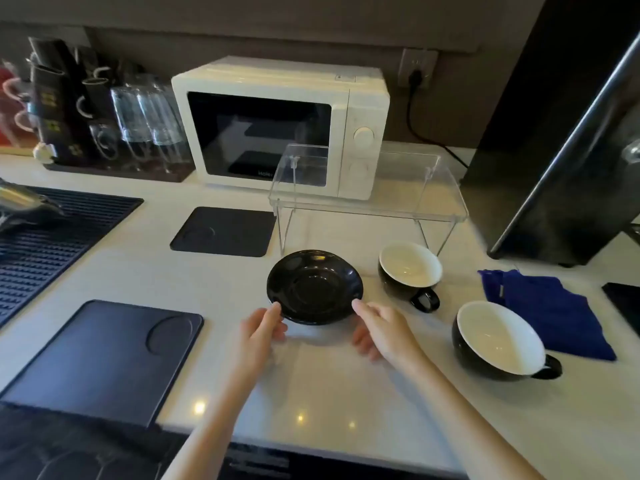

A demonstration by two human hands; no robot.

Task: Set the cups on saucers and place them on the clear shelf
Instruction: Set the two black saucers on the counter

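A black saucer [314, 285] is at the middle of the white counter, its near edge raised a little. My left hand [260, 332] grips its near-left rim, thumb on top and fingers beneath. My right hand [375, 329] grips the near-right rim the same way. To the right stand two black cups with white insides, both upright and apart from the saucer: a smaller one [410, 268] and a larger, nearer one [498, 339]. The clear shelf [446, 211] stands on folding legs just behind the saucer with nothing on top.
A white microwave [277, 126] sits behind the shelf. A blue cloth [550, 311] lies at the right, beside a dark appliance [554, 150]. Dark mats lie at the left [100, 358] and centre [223, 232]. Glasses and mugs [138, 116] crowd the back left.
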